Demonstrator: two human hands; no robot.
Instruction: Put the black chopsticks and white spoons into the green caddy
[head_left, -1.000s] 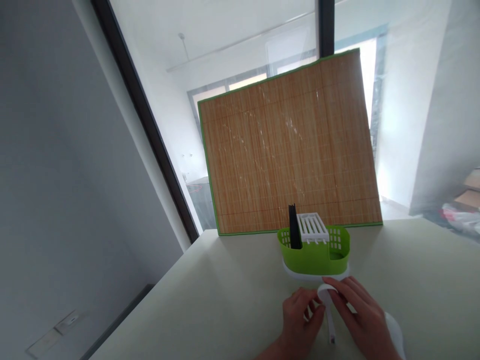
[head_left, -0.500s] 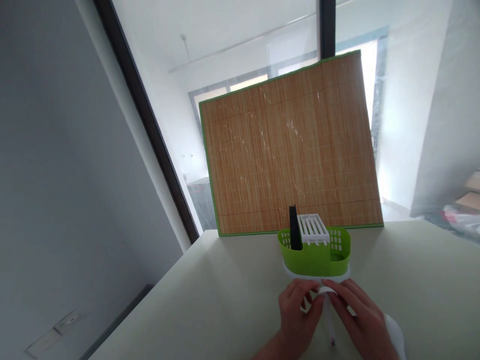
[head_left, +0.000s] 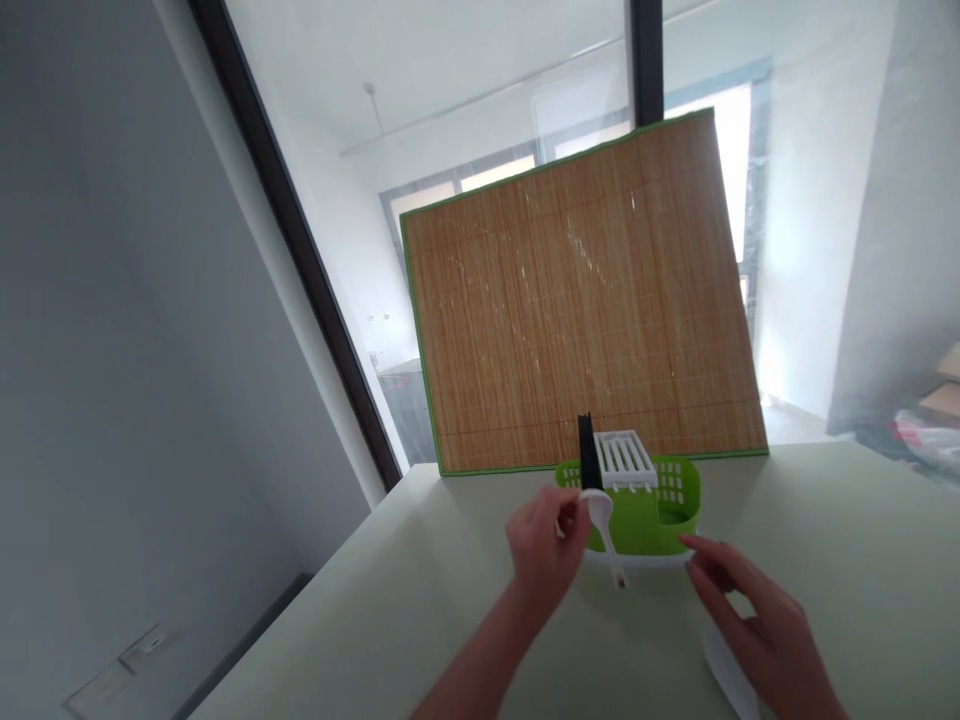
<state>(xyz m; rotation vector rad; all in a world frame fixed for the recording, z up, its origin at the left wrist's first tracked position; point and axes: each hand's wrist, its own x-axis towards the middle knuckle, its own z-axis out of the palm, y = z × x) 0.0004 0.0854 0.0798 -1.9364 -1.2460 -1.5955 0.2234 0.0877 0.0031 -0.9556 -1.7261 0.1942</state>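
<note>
My left hand [head_left: 541, 535] pinches a white spoon [head_left: 606, 532] at its bowl end, and the handle slants down to the right in front of a green basket [head_left: 637, 525]. Nothing shows in my right hand [head_left: 757, 610]; its thumb and fingers are apart, just right of the basket's front edge. Beneath that hand lies a smooth white object [head_left: 727, 672], partly hidden, so its kind cannot be told. The basket has slotted walls and a white base. Black chopsticks [head_left: 589, 450] stand in its left part, and a white slatted rack [head_left: 624, 458] sits over its middle.
A bamboo mat [head_left: 585, 300] with green edging leans upright behind the basket, against a glass pane. The pale table [head_left: 420, 590] runs toward me. A grey wall [head_left: 150, 350] rises on the left.
My left hand has moved left and up with the spoon, away from my right hand. My right hand has come off the spoon and shifted right, fingers apart.
</note>
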